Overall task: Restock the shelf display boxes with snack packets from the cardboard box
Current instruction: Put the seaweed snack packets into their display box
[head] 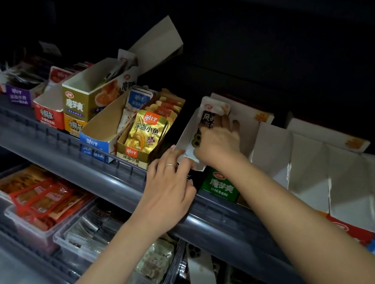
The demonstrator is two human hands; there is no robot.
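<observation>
My right hand (219, 142) grips a white and black snack packet (211, 113) and holds it upright inside a white-walled display box (185, 139) on the upper shelf. My left hand (168, 186), with a ring on one finger, holds the front end of that same box at the shelf's front rail. Left of it stands a gold display box (132, 154) full of gold packets (144, 134). The cardboard box is not in view.
More display boxes line the upper shelf (56, 141): blue (95, 140), olive (78, 100) and red (47, 112) to the left, green (220, 185) and several white-walled ones (306, 172) to the right. Clear bins of packets (45, 202) and a phone (200, 259) lie on the lower shelf.
</observation>
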